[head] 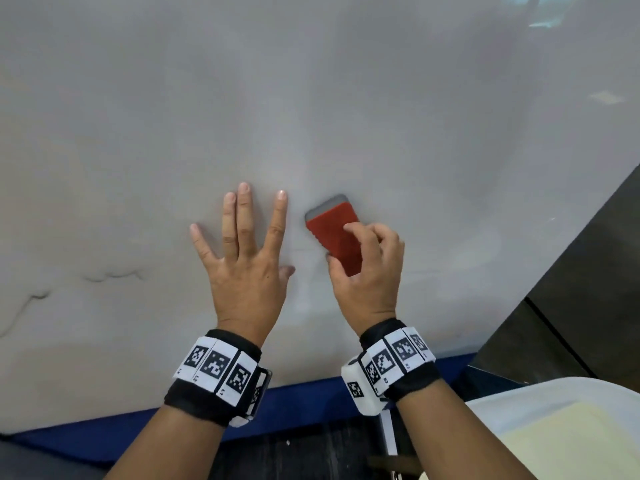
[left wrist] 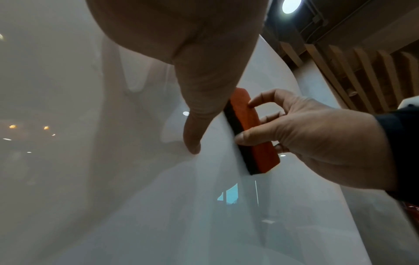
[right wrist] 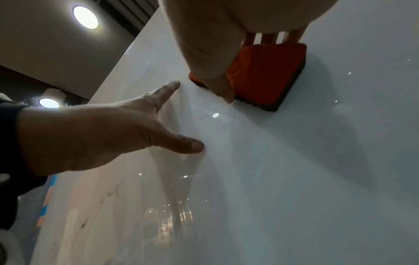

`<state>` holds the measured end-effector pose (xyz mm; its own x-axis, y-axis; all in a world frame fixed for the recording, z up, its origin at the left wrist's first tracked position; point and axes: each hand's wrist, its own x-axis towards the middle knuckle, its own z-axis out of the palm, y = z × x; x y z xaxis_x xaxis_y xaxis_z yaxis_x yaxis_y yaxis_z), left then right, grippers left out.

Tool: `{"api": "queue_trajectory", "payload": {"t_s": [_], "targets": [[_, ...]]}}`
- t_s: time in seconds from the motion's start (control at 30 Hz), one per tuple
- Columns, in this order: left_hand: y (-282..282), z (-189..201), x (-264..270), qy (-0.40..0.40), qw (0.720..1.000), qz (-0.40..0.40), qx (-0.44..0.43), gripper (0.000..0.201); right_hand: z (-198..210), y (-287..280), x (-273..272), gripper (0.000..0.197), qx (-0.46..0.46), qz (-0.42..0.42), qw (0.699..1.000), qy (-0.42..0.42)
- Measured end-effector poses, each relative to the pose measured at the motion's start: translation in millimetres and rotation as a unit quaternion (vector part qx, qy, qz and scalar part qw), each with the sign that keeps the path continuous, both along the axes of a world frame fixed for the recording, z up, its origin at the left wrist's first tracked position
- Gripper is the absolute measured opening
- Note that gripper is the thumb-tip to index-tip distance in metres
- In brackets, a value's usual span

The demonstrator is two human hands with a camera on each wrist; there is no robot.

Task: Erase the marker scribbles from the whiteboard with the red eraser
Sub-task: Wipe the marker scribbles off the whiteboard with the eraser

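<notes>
The whiteboard (head: 346, 98) fills most of the head view. My right hand (head: 363, 268) grips the red eraser (head: 332, 233), thumb on its left side and fingers curled over its top, felt face against the board. The eraser (left wrist: 251, 132) shows edge-on in the left wrist view and as an orange block (right wrist: 265, 75) in the right wrist view. My left hand (head: 242, 251) lies flat on the board just left of it, fingers spread and straight. Faint grey marker lines (head: 114, 273) remain at the lower left of the board.
A blue strip (head: 304, 407) runs along the board's lower edge. A dark panel (head: 588, 289) stands at the right, and a white tray with a pale yellow sheet (head: 554, 441) sits at the lower right corner.
</notes>
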<state>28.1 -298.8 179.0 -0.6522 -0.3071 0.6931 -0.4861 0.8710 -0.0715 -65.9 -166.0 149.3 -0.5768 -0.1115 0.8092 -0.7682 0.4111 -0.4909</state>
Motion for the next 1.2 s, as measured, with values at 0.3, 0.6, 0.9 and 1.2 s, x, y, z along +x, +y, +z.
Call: {"api": "queue_trajectory", "payload": {"t_s": [0.3, 0.6, 0.9, 1.2], "targets": [[-34, -6, 28, 0.005, 0.999, 0.024, 0.024, 0.121, -27, -40, 28, 0.058, 0.112, 0.000, 0.993, 0.033], [-53, -9, 38, 0.008, 0.998, 0.027, 0.050, 0.125, -22, -61, 42, 0.056, 0.108, 0.015, 0.994, 0.025], [-55, -11, 39, 0.009, 0.999, 0.018, 0.046, 0.124, 5, -80, 46, 0.050, 0.023, -0.001, 1.000, 0.010], [-76, -14, 57, 0.012, 0.999, 0.027, 0.029, 0.118, 12, -93, 51, 0.052, -0.004, -0.022, 0.999, 0.025]]}}
